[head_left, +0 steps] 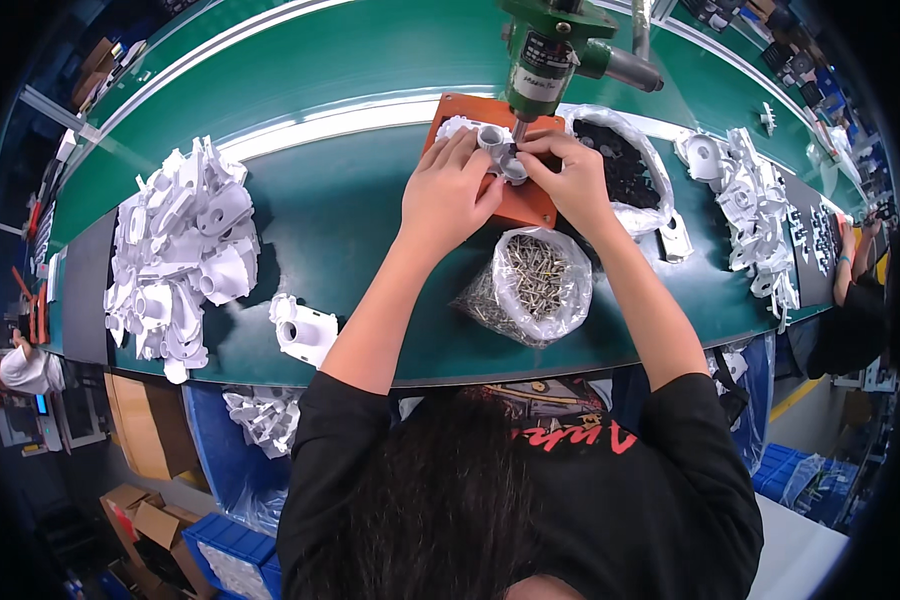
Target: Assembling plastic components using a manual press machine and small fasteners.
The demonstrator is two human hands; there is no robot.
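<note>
A white plastic housing (pixel 492 138) with round sleeves rests on the orange base plate (pixel 519 208) of a green bench machine (pixel 543 62). My left hand (pixel 448 192) grips the housing from its left side, fingers over the top and thumb at the near edge. On the other side, my right hand (pixel 572 178) has thumb and index finger pinched together at the housing, close beside the machine's metal spindle (pixel 521 129). Something small and dark shows by these fingertips, but I cannot make out what it is.
A clear bag of metal screws (pixel 540 278) stands nearest me; a bag of black parts (pixel 615 165) lies right of the plate. White housings are heaped at left (pixel 185 250) and right (pixel 738 200). A single housing (pixel 303 331) lies by my left forearm. Other people work at both sides.
</note>
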